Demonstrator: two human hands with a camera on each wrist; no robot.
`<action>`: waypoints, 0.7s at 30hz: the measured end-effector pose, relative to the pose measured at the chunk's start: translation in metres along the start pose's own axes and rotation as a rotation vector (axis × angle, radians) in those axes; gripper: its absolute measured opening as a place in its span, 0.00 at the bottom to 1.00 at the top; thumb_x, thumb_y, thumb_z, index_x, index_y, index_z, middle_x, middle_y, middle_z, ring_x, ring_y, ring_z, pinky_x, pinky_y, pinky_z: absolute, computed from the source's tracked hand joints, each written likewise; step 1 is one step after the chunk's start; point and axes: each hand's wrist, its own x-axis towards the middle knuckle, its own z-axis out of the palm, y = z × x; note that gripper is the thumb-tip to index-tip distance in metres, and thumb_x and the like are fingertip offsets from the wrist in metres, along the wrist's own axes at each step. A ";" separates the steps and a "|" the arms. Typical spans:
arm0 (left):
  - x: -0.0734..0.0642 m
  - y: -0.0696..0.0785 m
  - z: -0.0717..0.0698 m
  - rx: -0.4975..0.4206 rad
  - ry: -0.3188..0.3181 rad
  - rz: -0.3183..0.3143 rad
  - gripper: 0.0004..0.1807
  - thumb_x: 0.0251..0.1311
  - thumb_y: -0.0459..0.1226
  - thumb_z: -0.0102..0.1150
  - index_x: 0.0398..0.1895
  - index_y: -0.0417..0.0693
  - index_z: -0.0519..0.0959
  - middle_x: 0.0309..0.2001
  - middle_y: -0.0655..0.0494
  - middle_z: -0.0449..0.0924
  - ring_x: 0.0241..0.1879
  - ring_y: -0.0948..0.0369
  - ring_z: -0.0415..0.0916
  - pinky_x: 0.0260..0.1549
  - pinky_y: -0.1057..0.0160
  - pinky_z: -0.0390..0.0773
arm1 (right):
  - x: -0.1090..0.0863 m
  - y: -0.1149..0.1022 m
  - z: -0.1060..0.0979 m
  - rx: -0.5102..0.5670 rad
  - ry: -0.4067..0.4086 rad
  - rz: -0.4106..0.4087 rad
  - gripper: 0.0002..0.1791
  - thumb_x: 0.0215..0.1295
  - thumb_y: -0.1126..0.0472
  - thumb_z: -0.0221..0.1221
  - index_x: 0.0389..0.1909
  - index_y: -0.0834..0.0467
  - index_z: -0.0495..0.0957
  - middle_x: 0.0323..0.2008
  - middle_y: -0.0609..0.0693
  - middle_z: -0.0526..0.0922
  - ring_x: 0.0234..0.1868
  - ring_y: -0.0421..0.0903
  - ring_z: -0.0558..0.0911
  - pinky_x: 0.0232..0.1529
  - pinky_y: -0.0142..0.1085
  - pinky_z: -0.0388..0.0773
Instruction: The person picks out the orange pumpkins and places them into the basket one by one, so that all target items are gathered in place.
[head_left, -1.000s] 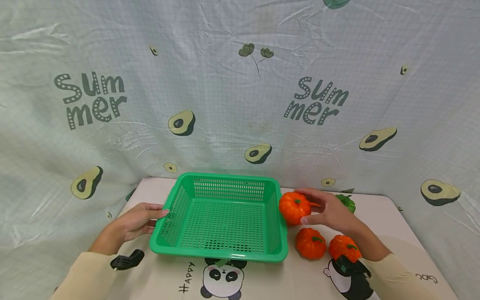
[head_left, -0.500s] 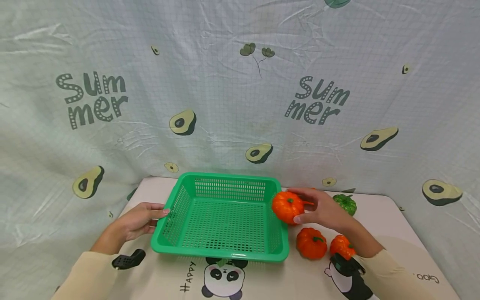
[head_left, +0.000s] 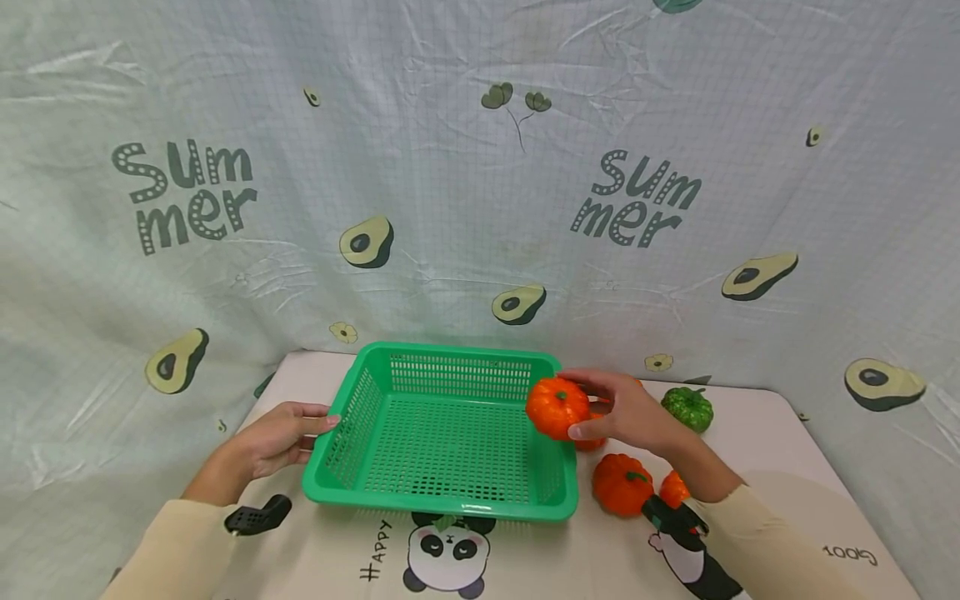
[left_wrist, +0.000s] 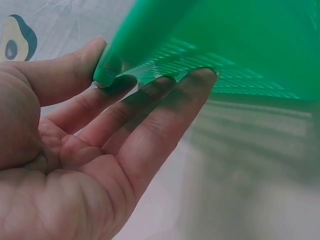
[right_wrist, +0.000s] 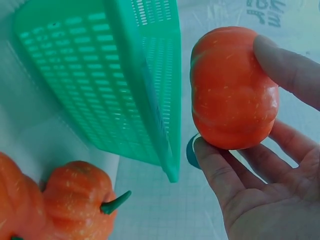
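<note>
A green plastic basket (head_left: 438, 506) with slotted walls stands at the middle of the table. At its left side my left hand (head_left: 281, 440) pinches the rim, thumb on top and fingers (left_wrist: 157, 125) beneath, as the left wrist view shows. My right hand (head_left: 626, 417) grips an orange toy pumpkin (head_left: 555, 408) between thumb and fingers, raised over the basket's right rim. In the right wrist view this pumpkin (right_wrist: 232, 90) hangs apart from the basket wall (right_wrist: 75, 65). Its stem is hidden there but shows in the head view.
Right of the basket lie more orange pumpkins, one in front (head_left: 621, 485), one partly behind the right wrist (head_left: 673, 490) and one half hidden under the held pumpkin (head_left: 591, 439). A green pumpkin (head_left: 687, 408) sits farther back. A patterned curtain (head_left: 450, 183) hangs behind the table.
My right hand has carried the orange pumpkin left and slightly up, from beside the basket to above its right rim. Another orange pumpkin has come into sight beneath it. The left hand stays put.
</note>
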 end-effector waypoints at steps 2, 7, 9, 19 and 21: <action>0.000 0.000 0.000 -0.003 0.000 0.000 0.30 0.77 0.38 0.57 0.71 0.23 0.66 0.45 0.54 0.89 0.43 0.58 0.89 0.45 0.55 0.89 | 0.003 -0.001 0.002 0.000 0.004 0.003 0.41 0.60 0.58 0.74 0.74 0.59 0.70 0.70 0.60 0.76 0.70 0.63 0.76 0.63 0.49 0.83; 0.000 0.001 -0.001 -0.009 -0.014 0.006 0.31 0.77 0.39 0.57 0.71 0.23 0.65 0.45 0.55 0.89 0.43 0.58 0.89 0.45 0.56 0.89 | 0.010 -0.005 0.007 0.020 -0.007 0.041 0.42 0.60 0.56 0.75 0.75 0.57 0.70 0.72 0.60 0.75 0.71 0.64 0.76 0.62 0.50 0.83; 0.000 0.001 -0.001 -0.007 -0.016 0.009 0.31 0.77 0.39 0.57 0.71 0.23 0.66 0.44 0.55 0.89 0.43 0.59 0.89 0.45 0.56 0.89 | 0.013 -0.007 0.008 0.022 -0.010 0.053 0.43 0.59 0.56 0.75 0.75 0.57 0.70 0.72 0.59 0.74 0.71 0.63 0.75 0.62 0.49 0.83; 0.000 0.001 -0.001 -0.013 0.000 -0.007 0.31 0.77 0.39 0.58 0.71 0.24 0.66 0.44 0.55 0.89 0.43 0.59 0.89 0.46 0.56 0.89 | 0.028 -0.015 0.021 0.040 -0.009 0.032 0.45 0.56 0.56 0.77 0.74 0.57 0.71 0.70 0.56 0.77 0.70 0.60 0.76 0.65 0.50 0.81; 0.000 0.001 -0.001 -0.012 -0.011 0.001 0.31 0.77 0.39 0.58 0.71 0.23 0.66 0.44 0.55 0.89 0.43 0.59 0.89 0.46 0.56 0.89 | 0.030 -0.017 0.023 0.041 -0.011 0.041 0.45 0.56 0.56 0.77 0.75 0.55 0.71 0.70 0.55 0.77 0.71 0.59 0.76 0.65 0.50 0.81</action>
